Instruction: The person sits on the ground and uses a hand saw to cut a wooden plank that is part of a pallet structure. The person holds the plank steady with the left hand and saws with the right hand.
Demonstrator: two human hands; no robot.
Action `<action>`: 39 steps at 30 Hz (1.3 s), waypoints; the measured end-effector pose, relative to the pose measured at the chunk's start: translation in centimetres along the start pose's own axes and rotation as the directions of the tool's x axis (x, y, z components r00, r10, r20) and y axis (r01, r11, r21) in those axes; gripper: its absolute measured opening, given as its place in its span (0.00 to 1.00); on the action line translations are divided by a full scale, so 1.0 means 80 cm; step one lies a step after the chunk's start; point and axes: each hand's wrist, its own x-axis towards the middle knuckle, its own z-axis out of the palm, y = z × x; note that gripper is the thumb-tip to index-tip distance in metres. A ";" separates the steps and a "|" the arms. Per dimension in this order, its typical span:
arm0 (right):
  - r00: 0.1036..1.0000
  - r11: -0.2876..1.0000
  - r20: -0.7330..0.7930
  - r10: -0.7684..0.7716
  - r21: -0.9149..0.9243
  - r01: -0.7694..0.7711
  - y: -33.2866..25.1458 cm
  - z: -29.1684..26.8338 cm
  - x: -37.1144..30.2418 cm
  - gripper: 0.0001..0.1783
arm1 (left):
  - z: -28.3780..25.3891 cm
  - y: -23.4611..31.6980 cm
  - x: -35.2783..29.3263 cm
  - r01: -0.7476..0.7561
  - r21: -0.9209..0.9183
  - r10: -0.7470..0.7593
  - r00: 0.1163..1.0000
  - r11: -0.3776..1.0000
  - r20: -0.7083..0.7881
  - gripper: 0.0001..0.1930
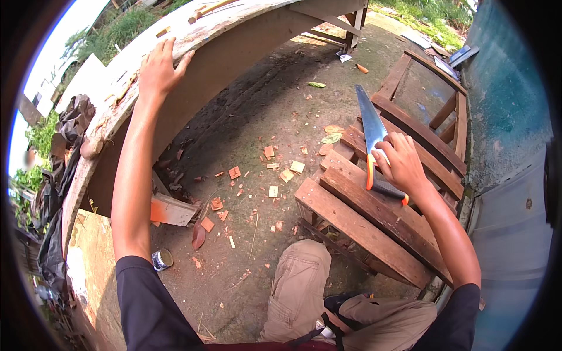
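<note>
Resting over the edge of a pale, worn tabletop at upper left, the person's left hand lies with fingers stretched and thumb apart, gripping nothing, perhaps placed there to steady the body. The right hand is closed on a handsaw where its silvery blade meets the orange-and-black handle; the black grip shows below the palm, so this looks like a light hold for handling rather than a full cutting grasp. The handsaw is over a low frame of brown wooden slats, its tip aimed away from the body, probably keeping the point clear of the legs; whether the slats bear its weight cannot be told. Between the arms, small wood offcuts are scattered on dusty ground, beyond a bent, khaki-trousered knee.
</note>
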 end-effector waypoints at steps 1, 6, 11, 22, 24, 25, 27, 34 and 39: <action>0.999 0.999 -0.034 -0.023 0.045 0.025 -0.014 -0.006 0.019 0.13 | -0.009 -0.002 0.009 0.085 -0.037 -0.079 0.984 0.996 0.158 0.42; 0.977 0.974 -0.156 -0.143 0.155 0.167 -0.013 -0.001 0.262 0.11 | 0.031 -0.011 0.041 0.274 -0.064 -0.228 0.890 0.960 0.395 0.48; 0.917 0.951 -0.385 -0.108 0.229 0.209 -0.022 0.020 0.467 0.14 | 0.012 0.003 0.044 0.351 -0.078 -0.282 0.847 0.933 0.450 0.48; 0.991 0.980 -0.055 -0.125 -0.160 0.115 0.020 0.157 0.762 0.36 | -0.003 0.013 0.052 0.324 0.061 -0.298 0.760 0.944 0.578 0.48; 0.984 0.950 -0.061 -0.166 -0.278 0.143 0.025 0.180 0.780 0.34 | 0.000 0.013 0.054 0.306 0.058 -0.281 0.764 0.950 0.581 0.47; 0.993 0.953 0.081 -0.092 -0.280 0.111 0.013 0.176 0.793 0.34 | 0.000 0.013 0.055 0.299 0.065 -0.279 0.760 0.952 0.586 0.47; 0.931 0.951 0.358 0.076 -0.308 0.041 0.001 0.168 0.812 0.34 | -0.001 0.012 0.058 0.309 0.079 -0.288 0.722 0.948 0.629 0.48; 0.987 0.988 0.154 0.053 0.134 -0.074 -0.008 0.109 0.689 0.25 | 0.001 0.009 0.056 0.300 0.073 -0.282 0.748 0.951 0.601 0.45; 0.733 0.530 0.562 0.383 0.516 -0.673 -0.021 -0.077 0.442 0.25 | 0.004 0.015 0.051 0.281 0.070 -0.271 0.783 0.957 0.560 0.44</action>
